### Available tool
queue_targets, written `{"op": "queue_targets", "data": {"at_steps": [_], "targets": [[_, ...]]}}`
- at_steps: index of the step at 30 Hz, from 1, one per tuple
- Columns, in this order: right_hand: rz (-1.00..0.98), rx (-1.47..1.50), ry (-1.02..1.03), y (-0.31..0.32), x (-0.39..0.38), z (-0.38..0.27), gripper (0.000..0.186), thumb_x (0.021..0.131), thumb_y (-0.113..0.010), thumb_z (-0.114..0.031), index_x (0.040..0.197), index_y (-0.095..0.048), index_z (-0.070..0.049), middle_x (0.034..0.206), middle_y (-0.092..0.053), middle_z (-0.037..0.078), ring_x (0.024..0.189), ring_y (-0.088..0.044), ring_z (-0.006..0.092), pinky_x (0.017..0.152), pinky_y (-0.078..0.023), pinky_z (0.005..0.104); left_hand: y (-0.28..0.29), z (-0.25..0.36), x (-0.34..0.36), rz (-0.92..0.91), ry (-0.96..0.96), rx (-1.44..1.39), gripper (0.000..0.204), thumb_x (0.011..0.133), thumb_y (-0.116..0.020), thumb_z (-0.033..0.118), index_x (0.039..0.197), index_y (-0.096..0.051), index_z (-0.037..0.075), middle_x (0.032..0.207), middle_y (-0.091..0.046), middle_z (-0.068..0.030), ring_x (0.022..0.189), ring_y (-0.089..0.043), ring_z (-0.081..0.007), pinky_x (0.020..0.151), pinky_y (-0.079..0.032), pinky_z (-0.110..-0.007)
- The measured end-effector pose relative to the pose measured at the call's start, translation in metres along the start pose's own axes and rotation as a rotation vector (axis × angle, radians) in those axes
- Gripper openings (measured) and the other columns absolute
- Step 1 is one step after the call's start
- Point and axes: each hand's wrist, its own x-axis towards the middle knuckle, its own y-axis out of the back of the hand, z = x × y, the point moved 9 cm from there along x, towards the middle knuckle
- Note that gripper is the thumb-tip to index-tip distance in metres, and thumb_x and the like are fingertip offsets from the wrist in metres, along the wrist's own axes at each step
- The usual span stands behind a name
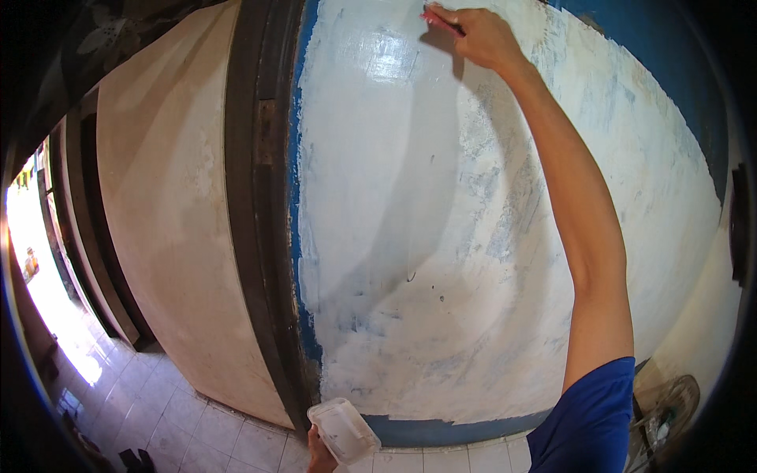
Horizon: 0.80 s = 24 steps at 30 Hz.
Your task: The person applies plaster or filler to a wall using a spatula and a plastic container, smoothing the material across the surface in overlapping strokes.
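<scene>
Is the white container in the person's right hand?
No, the left hand holds the white container, while the right hand holds a red tool.

1. Streaky white, mottled grey-blue, covers the blue-edged wall (363, 173).
2. The tool (445, 22) shows pinkish red; the container (341, 432), translucent white.
3. Deep blue colours the sleeve (587, 418).
4. Dark brown marks the frame (251, 158), beige the side panel (169, 197).
5. Pale floor tiles (217, 430) form a grid.

White tub (363, 433) low, red tool (444, 23) high
</scene>
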Motion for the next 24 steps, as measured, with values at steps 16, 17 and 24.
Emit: {"op": "queue_targets", "data": {"at_steps": [16, 17, 24], "targets": [[-0.623, 0.373, 0.495, -0.053, -0.438, -0.263, 0.051, 0.082, -0.052, -0.014, 0.133, -0.050, -0.012, 0.077, -0.055, 0.003, 0.059, -0.056, 0.0180, 0.048, -0.046, 0.0347, 0.012, -0.025, -0.006, -0.076, 0.144, 0.015, 0.071, 0.088, -0.042, 0.060, 0.139, -0.041, 0.011, 0.132, -0.053, -0.0135, 0.120, -0.052, -0.0319, 0.101, -0.042, -0.049], [-0.493, 0.354, 0.457, -0.036, -0.400, -0.251, 0.051, 0.082, -0.052, -0.014, 0.133, -0.051, -0.014, 0.078, -0.056, 0.003, 0.059, -0.056, 0.0181, 0.048, -0.046, 0.0349, 0.020, -0.029, -0.002, -0.029, 0.144, -0.053, 0.068, 0.088, -0.045, 0.060, 0.136, -0.047, 0.011, 0.127, -0.057, -0.0135, 0.116, -0.056, -0.0296, 0.099, -0.046, -0.048], [-0.047, 0.023, 0.076, -0.008, -0.160, -0.040, 0.063, 0.074, -0.062, -0.007, 0.134, -0.052, -0.022, 0.078, -0.061, 0.001, 0.063, -0.060, 0.0199, 0.049, -0.047, 0.0317, 0.011, -0.029, -0.004, -0.020, 0.133, 0.001, 0.069, 0.088, -0.043, 0.060, 0.137, -0.045, 0.011, 0.129, -0.055, -0.0133, 0.117, -0.054, -0.0306, 0.100, -0.044, -0.048]]}}
